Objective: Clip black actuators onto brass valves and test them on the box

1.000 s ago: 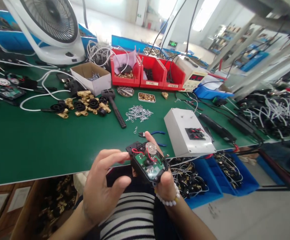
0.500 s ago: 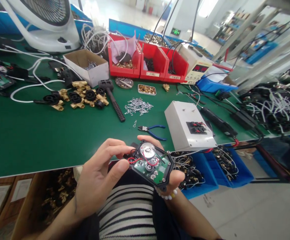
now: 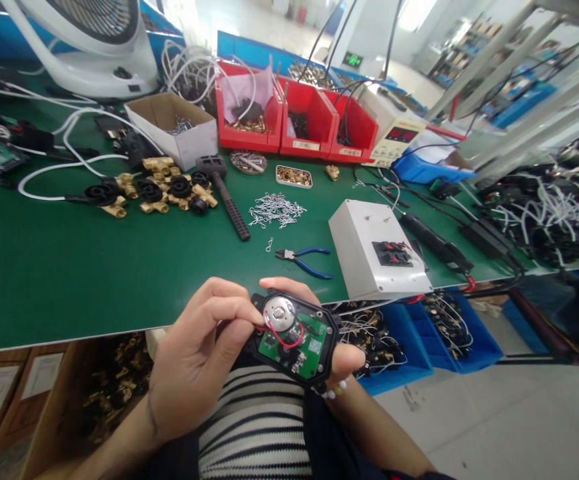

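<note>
My right hand (image 3: 345, 363) grips a black motor housing (image 3: 330, 327) by its far and right edges, open side up. Inside lie a green circuit board (image 3: 314, 347), a round silver motor (image 3: 278, 313) and a looped red wire (image 3: 296, 341). At the housing's left side, the thumb and index finger of my left hand (image 3: 204, 340) pinch the red wire's end together with what looks like a dark wire. The fingertips partly cover that spot. Just beyond my hands, blue-handled cutters (image 3: 309, 253) and a single metal clip (image 3: 269, 245) rest on the green table (image 3: 94, 280).
A pile of clips (image 3: 276, 210), a black hammer (image 3: 229, 200) and brass fittings (image 3: 169, 193) lie further back. To the right stands a grey box (image 3: 369, 247) beside a black electric screwdriver (image 3: 434, 240). Red bins (image 3: 254, 140) line the back; blue bins (image 3: 409, 347) sit below the table edge.
The housing has shifted slightly left and turned in my right hand. My left thumb and index finger, earlier further apart around the wires, have closed in a pinch.
</note>
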### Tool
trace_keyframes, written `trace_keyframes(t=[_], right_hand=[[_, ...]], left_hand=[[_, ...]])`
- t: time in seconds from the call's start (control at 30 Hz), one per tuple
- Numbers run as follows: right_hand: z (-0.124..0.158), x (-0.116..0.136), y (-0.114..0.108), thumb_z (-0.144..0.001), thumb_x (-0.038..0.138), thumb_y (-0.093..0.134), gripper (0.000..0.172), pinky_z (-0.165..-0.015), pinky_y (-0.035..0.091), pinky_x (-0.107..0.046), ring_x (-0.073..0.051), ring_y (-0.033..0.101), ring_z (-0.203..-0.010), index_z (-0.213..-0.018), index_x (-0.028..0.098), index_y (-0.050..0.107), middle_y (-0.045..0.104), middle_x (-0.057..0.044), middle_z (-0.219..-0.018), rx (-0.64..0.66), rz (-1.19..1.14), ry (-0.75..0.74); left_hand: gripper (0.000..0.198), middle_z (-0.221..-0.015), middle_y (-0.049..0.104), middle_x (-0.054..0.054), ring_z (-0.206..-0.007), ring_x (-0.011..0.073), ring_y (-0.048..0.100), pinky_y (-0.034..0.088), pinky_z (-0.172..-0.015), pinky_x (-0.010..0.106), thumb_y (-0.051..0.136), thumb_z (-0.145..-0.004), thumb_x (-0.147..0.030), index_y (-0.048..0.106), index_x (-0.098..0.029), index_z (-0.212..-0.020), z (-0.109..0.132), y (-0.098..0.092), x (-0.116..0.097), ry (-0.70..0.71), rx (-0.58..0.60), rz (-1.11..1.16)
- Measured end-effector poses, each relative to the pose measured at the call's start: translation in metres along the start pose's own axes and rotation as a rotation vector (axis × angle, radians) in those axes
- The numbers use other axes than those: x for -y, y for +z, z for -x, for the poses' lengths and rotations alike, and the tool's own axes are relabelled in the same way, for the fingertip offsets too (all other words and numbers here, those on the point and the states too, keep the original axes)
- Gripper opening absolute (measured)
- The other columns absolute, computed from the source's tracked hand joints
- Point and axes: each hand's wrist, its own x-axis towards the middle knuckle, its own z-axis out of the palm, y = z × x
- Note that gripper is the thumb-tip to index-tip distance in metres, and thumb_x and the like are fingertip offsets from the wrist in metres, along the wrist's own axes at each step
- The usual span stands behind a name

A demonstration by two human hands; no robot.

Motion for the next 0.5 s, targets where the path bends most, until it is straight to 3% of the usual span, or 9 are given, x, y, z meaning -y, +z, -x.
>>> trace_keyframes(t=[0.17, 0.3, 0.5], right_hand=[[0.001, -0.001, 0.002, -0.067, 0.096, 0.048, 0.102, -0.086, 0.055, -0.046, -0.03, 0.064, -0.09, -0.132, 0.018, 0.06, 0.067, -0.012, -0.099, 0.003, -0.012, 0.022], [0.003, -0.001, 0.004, -0.075, 0.088, 0.05, 0.089, -0.084, 0.054, -0.044, -0.027, 0.063, -0.086, -0.133, 0.022, 0.059, 0.066, -0.009, -0.1, 0.037, -0.09, -0.055], [0.009, 0.005, 0.012, -0.074, 0.085, 0.058, 0.087, -0.091, 0.052, -0.045, -0.028, 0.063, -0.09, -0.135, 0.024, 0.059, 0.066, -0.009, -0.105, -0.041, -0.105, -0.036]], left_hand=[[0.014, -0.085, 0.056, 0.0, -0.079, 0.0128, 0.058, 0.05, -0.069, 0.025, 0.051, -0.099, -0.012, 0.061, -0.022, -0.094, 0.002, -0.002, 0.001, 0.146, 0.033, -0.082], [0.009, -0.084, 0.057, 0.001, -0.079, 0.0139, 0.057, 0.049, -0.068, 0.027, 0.055, -0.098, -0.014, 0.061, -0.021, -0.095, 0.001, -0.004, -0.001, 0.241, 0.03, -0.134], [0.008, -0.087, 0.057, 0.001, -0.082, 0.013, 0.057, 0.05, -0.071, 0.026, 0.054, -0.099, -0.014, 0.06, -0.019, -0.097, 0.002, -0.007, -0.002, 0.249, 0.049, -0.12]])
